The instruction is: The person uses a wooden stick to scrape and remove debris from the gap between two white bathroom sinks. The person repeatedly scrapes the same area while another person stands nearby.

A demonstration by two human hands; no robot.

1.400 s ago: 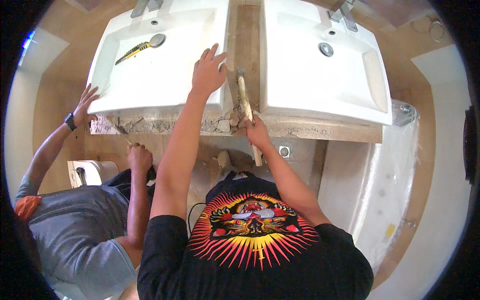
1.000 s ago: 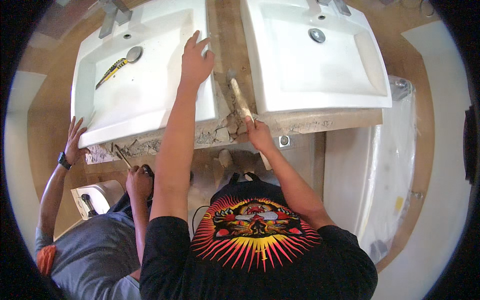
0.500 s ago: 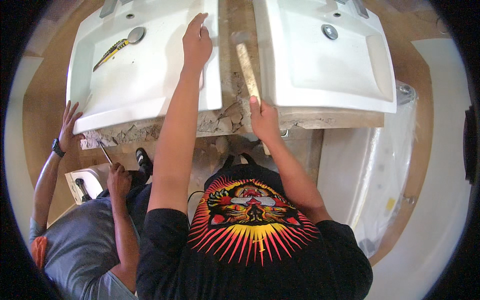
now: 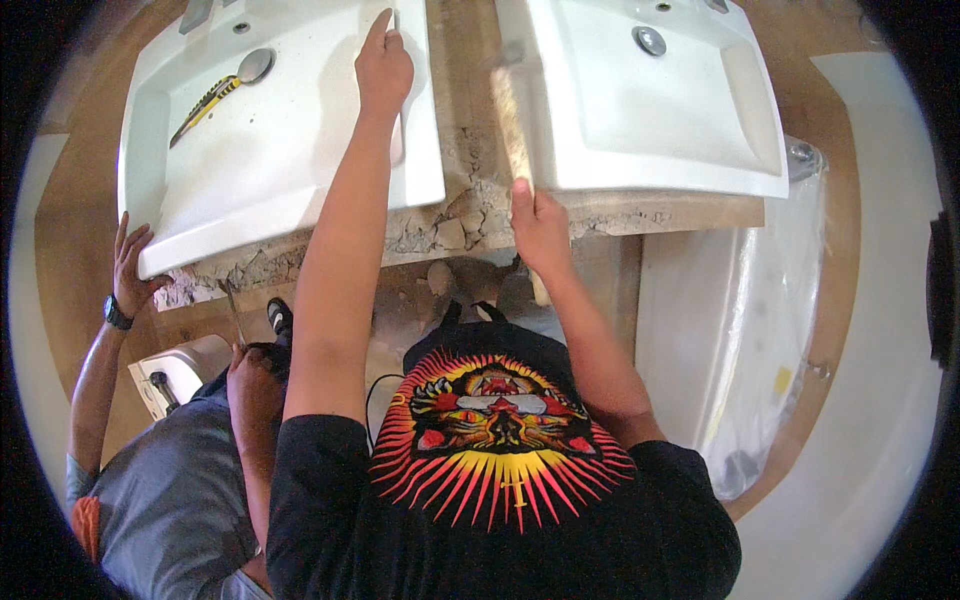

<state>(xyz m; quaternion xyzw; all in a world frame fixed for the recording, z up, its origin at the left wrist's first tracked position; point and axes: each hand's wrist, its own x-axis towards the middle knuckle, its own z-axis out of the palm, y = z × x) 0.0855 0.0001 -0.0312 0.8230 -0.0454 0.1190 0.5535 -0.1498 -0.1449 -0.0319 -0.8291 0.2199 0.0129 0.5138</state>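
Note:
My right hand [image 4: 541,225] is closed round the pale wooden handle of a hammer [image 4: 512,125]. Its grey head is blurred at the far end, over the gap between two white washbasins. With fingers stretched forward, my left hand [image 4: 384,72] lies against the right side of the left washbasin [image 4: 290,150]; part of its palm and fingers is hidden. Beneath the basins runs a counter edge with broken, crumbling mortar [image 4: 450,228]. The right washbasin [image 4: 650,120] is beside the hammer.
At left, a co-worker's hand [image 4: 130,262] touches the left basin's corner; the other hand [image 4: 255,385] holds a thin tool [image 4: 235,308] up to the broken edge. A yellow-black utility knife [image 4: 205,108] lies in the left basin. A plastic-wrapped bathtub [image 4: 770,350] stands at right.
The hammer has shifted slightly right and up with my right hand. My left hand has moved a little forward and left. The co-worker's tool hand has moved slightly.

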